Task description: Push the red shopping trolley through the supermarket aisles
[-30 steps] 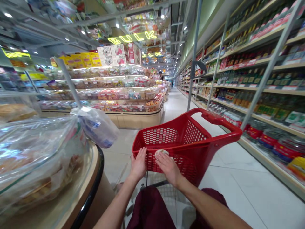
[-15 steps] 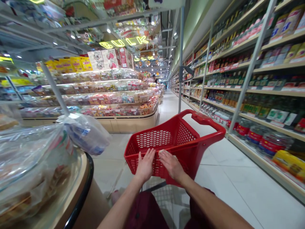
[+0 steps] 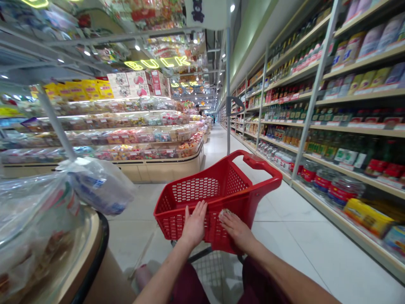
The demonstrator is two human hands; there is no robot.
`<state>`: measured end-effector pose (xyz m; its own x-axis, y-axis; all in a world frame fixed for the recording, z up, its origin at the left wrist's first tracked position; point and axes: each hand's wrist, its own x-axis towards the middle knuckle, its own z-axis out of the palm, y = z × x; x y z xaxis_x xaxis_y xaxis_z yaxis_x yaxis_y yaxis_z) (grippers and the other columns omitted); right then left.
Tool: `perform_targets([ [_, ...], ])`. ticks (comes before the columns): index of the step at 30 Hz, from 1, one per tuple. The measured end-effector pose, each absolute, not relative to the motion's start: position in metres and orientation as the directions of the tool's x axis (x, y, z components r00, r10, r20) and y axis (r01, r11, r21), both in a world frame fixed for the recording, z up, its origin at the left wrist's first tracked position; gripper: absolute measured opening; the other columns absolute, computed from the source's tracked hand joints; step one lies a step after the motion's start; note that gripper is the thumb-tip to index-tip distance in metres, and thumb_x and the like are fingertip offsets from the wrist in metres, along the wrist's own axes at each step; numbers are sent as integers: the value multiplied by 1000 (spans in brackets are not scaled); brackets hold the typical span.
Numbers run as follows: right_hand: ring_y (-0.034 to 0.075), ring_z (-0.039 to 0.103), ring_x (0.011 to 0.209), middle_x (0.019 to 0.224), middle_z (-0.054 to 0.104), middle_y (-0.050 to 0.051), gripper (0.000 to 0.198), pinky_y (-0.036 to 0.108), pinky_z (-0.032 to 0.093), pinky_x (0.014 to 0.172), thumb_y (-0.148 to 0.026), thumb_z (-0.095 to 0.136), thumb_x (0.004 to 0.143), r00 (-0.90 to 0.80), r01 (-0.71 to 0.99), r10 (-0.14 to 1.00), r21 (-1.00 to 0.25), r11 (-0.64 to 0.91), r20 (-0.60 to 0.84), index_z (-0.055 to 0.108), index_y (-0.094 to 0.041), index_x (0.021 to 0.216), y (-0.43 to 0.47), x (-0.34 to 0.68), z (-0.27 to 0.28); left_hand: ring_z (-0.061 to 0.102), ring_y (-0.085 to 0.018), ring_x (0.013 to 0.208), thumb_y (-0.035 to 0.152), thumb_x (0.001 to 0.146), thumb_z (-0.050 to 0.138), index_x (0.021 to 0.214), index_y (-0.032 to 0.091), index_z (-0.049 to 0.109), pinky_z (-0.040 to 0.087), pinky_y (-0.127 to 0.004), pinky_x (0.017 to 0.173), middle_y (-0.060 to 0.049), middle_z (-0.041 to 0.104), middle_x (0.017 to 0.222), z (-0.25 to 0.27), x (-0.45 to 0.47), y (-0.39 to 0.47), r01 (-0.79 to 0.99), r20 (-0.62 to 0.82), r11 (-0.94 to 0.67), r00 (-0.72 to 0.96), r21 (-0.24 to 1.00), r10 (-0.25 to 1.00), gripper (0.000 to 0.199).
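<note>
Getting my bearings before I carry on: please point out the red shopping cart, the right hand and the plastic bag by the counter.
Red shopping cart (image 3: 243, 207), head view: outer side panel, toward the handle.
Right hand (image 3: 236, 228), head view: back of the hand.
Plastic bag (image 3: 98, 185), head view: middle of its side.

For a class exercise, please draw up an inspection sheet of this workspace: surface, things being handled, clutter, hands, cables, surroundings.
Surface: pale tiled floor under the cart.
Things handled: red shopping cart with perforated sides; whitish wad, perhaps cloth.
Clutter: plastic bag hanging by the counter at the picture's left.
Hands: left hand against the cart's near side, fingers extended; right hand with the wad at its fingertips, grip unclear.
Cables: nothing seen.
Surroundings: stocked shelves on the right; bulk display beneath a yellow BULK sign.
</note>
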<state>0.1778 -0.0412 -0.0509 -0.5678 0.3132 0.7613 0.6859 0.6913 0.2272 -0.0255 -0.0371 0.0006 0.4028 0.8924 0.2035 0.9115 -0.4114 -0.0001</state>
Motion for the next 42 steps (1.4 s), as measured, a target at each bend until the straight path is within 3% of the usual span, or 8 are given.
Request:
perform_targets([
  [5, 18, 27, 126, 123, 50, 7, 34, 39, 39, 96, -10, 33, 87, -437, 793, 355, 168, 586, 826, 54, -17, 113, -46, 194, -43, 13, -15, 132, 3, 63, 30, 136, 16, 13, 4, -50, 106, -4, 16, 143, 4, -13, -38, 886, 228, -462, 456, -31, 860, 76],
  [10, 16, 37, 121, 114, 58, 6, 33, 33, 46, 89, -11, 32, 87, -509, 770, 407, 190, 609, 758, 57, -18, 108, -55, 216, -57, 13, -15, 131, 3, 60, 32, 135, 15, 14, 5, -50, 105, -4, 17, 143, 7, -4, -40, 889, 211, -459, 450, -11, 868, 78],
  [16, 20, 32, 124, 119, 53, 10, 36, 42, 39, 96, -5, 34, 83, -320, 838, 328, 104, 536, 889, 56, -15, 110, -63, 241, -39, 13, -14, 131, 3, 60, 30, 135, 14, 16, 5, -49, 106, -4, 17, 143, 10, 7, -42, 885, 239, -466, 451, 10, 860, 77],
  [21, 16, 44, 116, 111, 60, 7, 35, 33, 48, 87, -8, 35, 84, -474, 775, 383, 169, 609, 793, 58, -19, 108, -75, 247, -42, 15, -15, 131, 2, 60, 30, 135, 15, 15, 7, -49, 106, -3, 17, 143, 13, 11, -42, 891, 198, -454, 445, 0, 873, 78],
  [28, 21, 36, 122, 120, 53, 10, 38, 44, 36, 98, -6, 35, 81, -100, 942, 320, -14, 335, 942, 57, -16, 110, -47, 273, 37, 15, -15, 131, 0, 60, 29, 135, 14, 17, 9, -49, 105, -4, 17, 143, 9, 14, -42, 916, 232, -401, 388, 12, 892, 77],
  [35, 19, 43, 116, 117, 56, 6, 37, 38, 38, 95, -5, 38, 80, -442, 857, 442, 222, 465, 781, 58, -19, 108, -29, 241, 35, 12, -17, 132, -1, 61, 29, 135, 16, 15, 10, -51, 104, -3, 14, 143, 0, 10, -42, 924, 269, -381, 376, -36, 887, 78],
  [40, 24, 50, 107, 110, 59, 14, 34, 42, 38, 91, -7, 37, 79, -124, 983, 526, 33, 179, 841, 61, -13, 101, -22, 262, 57, 11, -17, 132, 1, 59, 31, 135, 15, 15, 10, -51, 105, -2, 12, 144, -7, 9, -40, 935, 278, -355, 344, -9, 897, 79],
  [42, 23, 49, 108, 110, 59, 12, 35, 41, 38, 92, -4, 37, 76, -170, 975, 530, 62, 215, 831, 62, -14, 99, -24, 252, 55, 11, -17, 132, 2, 58, 32, 135, 16, 15, 10, -51, 105, -2, 12, 144, -8, 9, -40, 938, 278, -347, 334, -2, 901, 80],
])
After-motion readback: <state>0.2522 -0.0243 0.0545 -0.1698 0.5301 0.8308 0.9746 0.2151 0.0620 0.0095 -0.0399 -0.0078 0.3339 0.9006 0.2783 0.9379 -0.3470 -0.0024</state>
